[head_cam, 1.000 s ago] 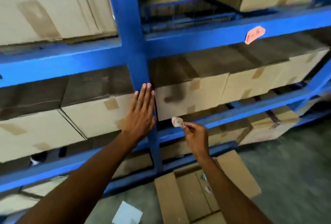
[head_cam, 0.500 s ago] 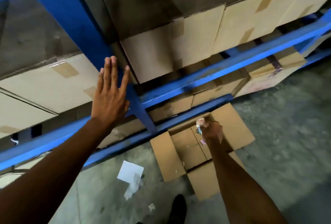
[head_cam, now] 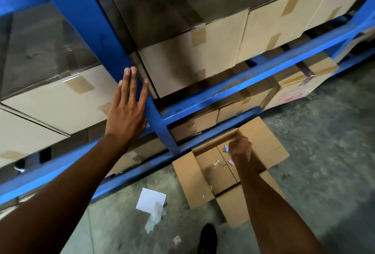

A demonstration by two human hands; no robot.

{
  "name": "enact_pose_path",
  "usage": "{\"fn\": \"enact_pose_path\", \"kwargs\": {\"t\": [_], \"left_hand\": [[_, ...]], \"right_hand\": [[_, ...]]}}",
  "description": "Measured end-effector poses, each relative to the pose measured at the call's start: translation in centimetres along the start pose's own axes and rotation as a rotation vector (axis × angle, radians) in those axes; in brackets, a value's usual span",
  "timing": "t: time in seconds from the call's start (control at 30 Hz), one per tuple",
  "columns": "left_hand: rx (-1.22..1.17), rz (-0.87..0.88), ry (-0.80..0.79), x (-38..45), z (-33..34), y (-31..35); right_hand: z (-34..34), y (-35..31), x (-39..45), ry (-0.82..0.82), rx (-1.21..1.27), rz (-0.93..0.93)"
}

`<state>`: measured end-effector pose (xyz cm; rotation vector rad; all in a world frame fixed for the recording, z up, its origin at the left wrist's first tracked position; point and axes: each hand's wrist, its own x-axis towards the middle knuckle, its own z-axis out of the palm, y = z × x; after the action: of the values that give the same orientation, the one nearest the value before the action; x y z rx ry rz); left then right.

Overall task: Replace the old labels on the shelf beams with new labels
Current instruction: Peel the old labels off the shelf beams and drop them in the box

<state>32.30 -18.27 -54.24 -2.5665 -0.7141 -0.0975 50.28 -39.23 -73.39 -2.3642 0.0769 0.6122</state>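
My left hand lies flat with straight fingers against the blue upright of the rack, beside a taped carton. My right hand hangs low over an open cardboard box on the floor, its fingers curled downward and seen from the back. A whitish label scrap is inside the box just left of that hand, with a pink scrap and a pale blue scrap near the fingers. Whether the fingers still pinch anything is hidden. The blue shelf beam runs to the right with no label in sight.
Taped cartons fill the shelf levels behind both hands. A white sheet with a strip of tape lies on the concrete floor left of the box. My dark shoe stands below the box.
My view has tilted down from the upper beams to the floor. My right hand carried the peeled label scrap down into the open box. My left hand stayed flat on the upright.
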Motion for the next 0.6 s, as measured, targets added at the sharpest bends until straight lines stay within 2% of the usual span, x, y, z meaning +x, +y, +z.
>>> {"fn": "enact_pose_path", "kwargs": {"t": [0.07,0.13,0.3,0.47,0.6], "left_hand": [[0.004,0.023,-0.019,0.0,0.2,0.2],[-0.036,0.019,-0.014,-0.1,-0.4,0.6],[-0.248,-0.06,0.024,-2.8,-2.2,-0.6],[-0.313,-0.187,0.118,-8.6,-3.9,-7.6],[-0.269,-0.297,0.264,-14.4,-5.7,-16.5]], "right_hand": [[0.2,-0.3,-0.8,-0.021,0.006,-0.041],[0.4,-1.6,-2.4,-0.054,-0.008,-0.172],[0.7,-9.2,-8.6,-0.111,0.113,-0.467],[1.4,-18.4,-17.6,-0.079,0.315,-0.838],[2.9,-25.6,-27.5,-0.035,0.432,-1.092]]}}
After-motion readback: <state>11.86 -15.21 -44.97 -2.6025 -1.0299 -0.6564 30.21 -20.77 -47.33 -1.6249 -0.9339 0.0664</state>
